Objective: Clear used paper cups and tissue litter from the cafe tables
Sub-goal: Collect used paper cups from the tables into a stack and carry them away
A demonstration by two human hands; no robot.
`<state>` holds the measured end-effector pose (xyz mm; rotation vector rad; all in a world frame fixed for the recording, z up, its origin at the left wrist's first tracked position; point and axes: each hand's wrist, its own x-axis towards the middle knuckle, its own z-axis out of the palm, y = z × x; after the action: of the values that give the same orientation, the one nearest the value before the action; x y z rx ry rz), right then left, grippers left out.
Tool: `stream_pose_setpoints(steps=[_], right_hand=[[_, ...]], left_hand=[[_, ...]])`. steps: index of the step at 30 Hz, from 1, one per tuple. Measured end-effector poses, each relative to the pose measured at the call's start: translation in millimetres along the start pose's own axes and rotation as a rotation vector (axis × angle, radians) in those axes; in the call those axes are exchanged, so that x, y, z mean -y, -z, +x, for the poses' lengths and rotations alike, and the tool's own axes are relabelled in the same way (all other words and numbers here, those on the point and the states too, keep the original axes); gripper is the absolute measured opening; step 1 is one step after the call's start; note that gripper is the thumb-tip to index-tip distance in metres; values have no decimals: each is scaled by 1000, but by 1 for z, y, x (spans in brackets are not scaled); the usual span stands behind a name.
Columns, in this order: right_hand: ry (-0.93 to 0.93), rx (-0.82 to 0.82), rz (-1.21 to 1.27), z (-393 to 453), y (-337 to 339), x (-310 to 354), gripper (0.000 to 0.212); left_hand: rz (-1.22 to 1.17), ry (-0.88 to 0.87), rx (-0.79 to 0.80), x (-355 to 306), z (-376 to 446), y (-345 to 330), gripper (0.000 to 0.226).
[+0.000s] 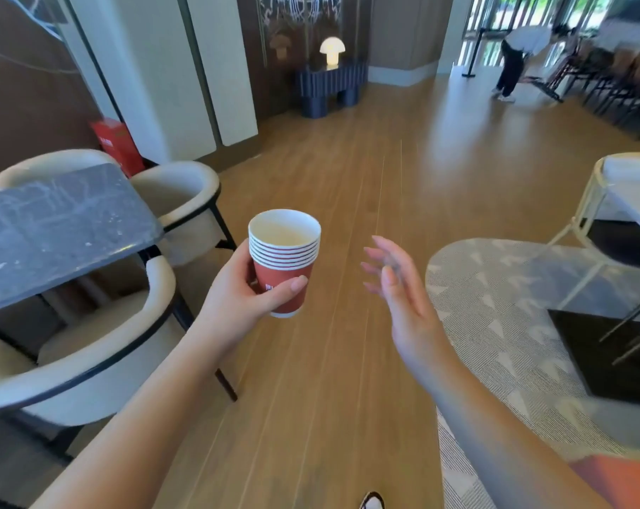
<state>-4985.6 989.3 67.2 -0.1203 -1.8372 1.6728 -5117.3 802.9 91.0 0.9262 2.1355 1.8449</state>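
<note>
Head view: left hand wrapped round stack of red paper cups; right hand spread, empty.

A nested stack of red paper cups with white rolled rims stands upright just left of the frame's centre, held off the floor, several rims banded one over another. The top cup's pale inside is open upward; white lettering marks the lower wall at 7 o'clock.

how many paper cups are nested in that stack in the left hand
7 by the rims showing, all nested in one stack of paper cups held upright in the left hand over the wood floor. The rims are tightly packed, so the count could be off.
</note>
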Motion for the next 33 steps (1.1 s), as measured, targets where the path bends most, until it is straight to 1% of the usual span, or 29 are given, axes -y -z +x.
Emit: stream_pose_setpoints(steps=[5, 8, 16, 18, 22, 26, 29, 33], right_hand=[[12, 13, 18, 103, 38, -19, 35], [13, 35, 19, 155, 51, -34, 35], [32, 81, 18, 259, 71, -83, 40], [21, 83, 8, 289, 72, -100, 39], [19, 107, -22, 355, 64, -134, 46], [23, 111, -47, 430, 53, -165, 42], [19, 90, -38, 487, 47, -182, 37], [8, 49, -27, 552, 45, -204, 36]], left_hand=[[11, -21, -21, -1, 100, -34, 72], [18, -32, -47, 2, 147, -48, 74], [39, -38, -140, 26, 258, -43, 77], [45, -27, -139, 40, 288, -43, 80], [39, -16, -153, 69, 351, -42, 91], [23, -20, -141, 99, 428, -33, 86], [7, -1, -136, 113, 490, -27, 94], [26, 5, -79, 126, 569, -25, 94]])
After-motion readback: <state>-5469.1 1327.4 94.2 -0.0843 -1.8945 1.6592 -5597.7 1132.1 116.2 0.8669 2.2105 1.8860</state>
